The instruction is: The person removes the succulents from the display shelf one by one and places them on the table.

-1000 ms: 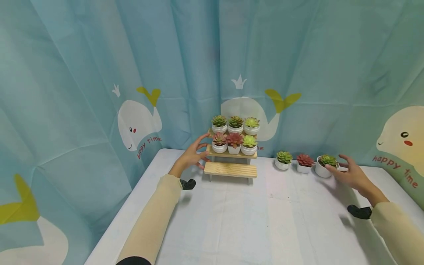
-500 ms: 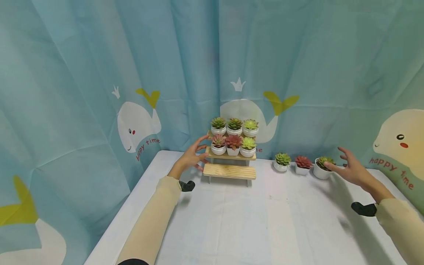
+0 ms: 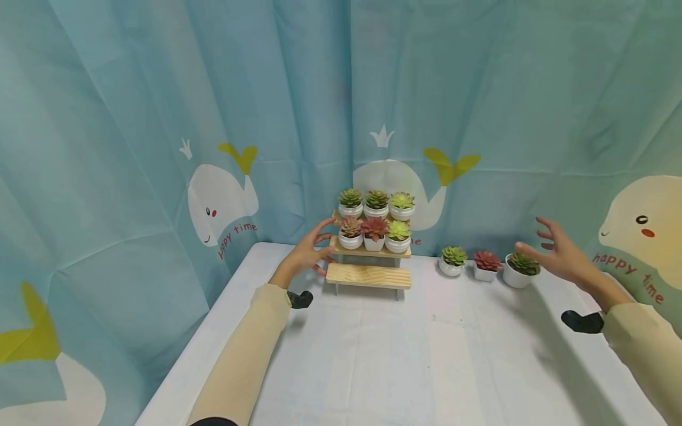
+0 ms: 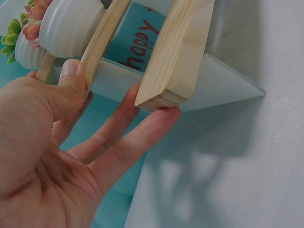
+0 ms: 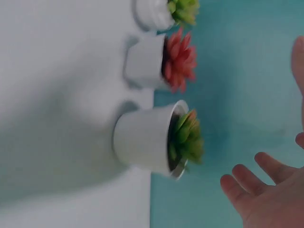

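In the head view, my left hand [image 3: 305,253] is at the left end of a three-tier wooden stand [image 3: 369,276]. The left wrist view has its spread fingers [image 4: 137,135] touching the end of the lowest board [image 4: 173,61], with the thumb against the middle board. Two rows of potted succulents, green ones [image 3: 350,201] and reddish ones [image 3: 375,229], fill the upper two tiers. My right hand [image 3: 567,257] hovers, fingers spread and holding nothing, just right of and above a green succulent in a round white pot [image 3: 518,276]. The right wrist view has a gap between hand [image 5: 273,194] and pot [image 5: 145,138].
A red succulent in a square pot [image 3: 486,266] and a small green potted succulent [image 3: 452,260] stand left of the round pot. White cloth covers the table [image 3: 394,355]. A blue curtain [image 3: 298,106] with whale prints hangs close behind.
My right hand has let go of the round-potted green succulent and risen away from it; the pot stays on the table. My left hand remains at the stand.
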Motion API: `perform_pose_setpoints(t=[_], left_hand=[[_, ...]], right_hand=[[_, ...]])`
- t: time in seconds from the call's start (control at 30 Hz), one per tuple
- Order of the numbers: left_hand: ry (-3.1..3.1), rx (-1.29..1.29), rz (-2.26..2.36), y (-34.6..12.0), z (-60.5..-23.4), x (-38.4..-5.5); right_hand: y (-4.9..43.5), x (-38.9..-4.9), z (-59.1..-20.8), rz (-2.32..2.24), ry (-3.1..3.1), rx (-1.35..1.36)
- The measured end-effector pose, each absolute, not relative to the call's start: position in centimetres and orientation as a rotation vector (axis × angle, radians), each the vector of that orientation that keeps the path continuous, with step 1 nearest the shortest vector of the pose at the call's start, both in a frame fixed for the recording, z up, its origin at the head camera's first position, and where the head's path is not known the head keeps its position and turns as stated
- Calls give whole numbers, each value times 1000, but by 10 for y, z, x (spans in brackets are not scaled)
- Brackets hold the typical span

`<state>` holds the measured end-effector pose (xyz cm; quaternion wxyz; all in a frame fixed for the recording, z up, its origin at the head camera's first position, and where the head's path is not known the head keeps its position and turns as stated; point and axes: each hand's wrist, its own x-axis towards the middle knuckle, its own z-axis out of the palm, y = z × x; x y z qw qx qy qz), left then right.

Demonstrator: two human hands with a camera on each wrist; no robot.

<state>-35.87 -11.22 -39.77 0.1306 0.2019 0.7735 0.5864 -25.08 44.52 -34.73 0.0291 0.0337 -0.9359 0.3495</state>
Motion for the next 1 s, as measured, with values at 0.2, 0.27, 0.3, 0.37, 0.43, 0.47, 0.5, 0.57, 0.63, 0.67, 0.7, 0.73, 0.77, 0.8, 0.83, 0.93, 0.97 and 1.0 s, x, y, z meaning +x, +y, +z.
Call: perform_pose_setpoints(t=[0.2, 0.27, 0.3, 0.37, 0.43, 0.47, 0.5, 0.57, 0.63, 0.67, 0.7, 0.73, 0.77, 0.8, 0.83, 0.93, 0.97, 1.0], left_hand=[[2255, 584, 1707, -113, -397, -358], [2259, 591, 1706, -113, -397, -358], [2258, 594, 1707, -113, -397, -358], [2256, 601, 1709, -113, -398, -358], [2256, 606, 1707, -113, -398, -358], [2255, 606, 1708, -113, -398, -358], [2253, 603, 1711, -113, -398, -358], [2257, 598, 1712, -112, -398, -358], [2259, 595, 1712, -112, -398, -358], [2264, 594, 1710, -112, -398, -358], [2267, 594, 1709, -112, -398, -358], [2267, 595, 1708, -112, -398, -358], [2264, 596, 1708, -112, -398, -358], [2261, 598, 1707, -111, -398, -358], [2260, 598, 1707, -111, -398, -359], [2253, 597, 1710, -111, -398, -358], [2253, 599, 1711, -111, -398, -358], [2256, 599, 1710, -112, -398, -358]], right_hand=[[429, -254, -338, 1075, -2822, 135], [422, -255, -336, 1075, -2817, 150], [418, -255, -335, 1075, -2815, 156], [411, -257, -333, 1080, -2814, 158], [404, -259, -332, 1092, -2812, 172], [401, -261, -332, 1103, -2807, 181], [398, -262, -332, 1115, -2802, 191], [391, -263, -331, 1129, -2789, 218], [384, -265, -331, 1148, -2776, 247], [381, -265, -331, 1154, -2768, 261], [378, -266, -331, 1156, -2763, 274], [374, -266, -331, 1159, -2756, 288], [371, -267, -331, 1167, -2752, 299], [367, -267, -331, 1178, -2748, 310], [364, -268, -331, 1192, -2742, 321], [353, -271, -332, 1245, -2725, 351], [349, -272, -332, 1257, -2722, 358], [346, -274, -333, 1268, -2715, 364]])
